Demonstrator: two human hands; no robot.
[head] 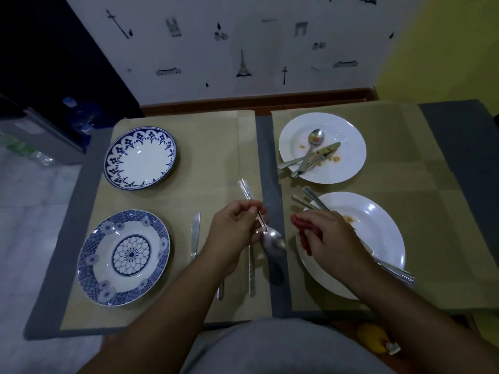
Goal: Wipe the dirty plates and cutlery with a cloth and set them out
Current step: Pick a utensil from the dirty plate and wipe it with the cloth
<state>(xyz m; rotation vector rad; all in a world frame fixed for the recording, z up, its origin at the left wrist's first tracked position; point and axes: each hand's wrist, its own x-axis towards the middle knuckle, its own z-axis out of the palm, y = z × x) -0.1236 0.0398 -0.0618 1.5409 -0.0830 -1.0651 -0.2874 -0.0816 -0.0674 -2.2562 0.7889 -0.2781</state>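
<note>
On the left mat [216, 163] lie blue plates [140, 157] and a knife [195, 233]. The left hand [232, 233] pinches the spoon [272, 242] by its handle over the grey bench [271, 147]. It should hold steady while the right hand [332, 244], gripping the red cloth [301, 233], rubs the bowl first. Soiled white plates [348, 130] wait on the right, below a patterned wall [243, 36].

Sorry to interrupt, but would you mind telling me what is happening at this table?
A person is wiping cutlery. The left hand pinches a spoon by its handle, bowl down, while the right hand holds a red cloth close beside it. To the left sit the far blue plate and near blue plate, with a knife beside the nearer. The far white plate and near white plate show food smears and used cutlery.
</note>
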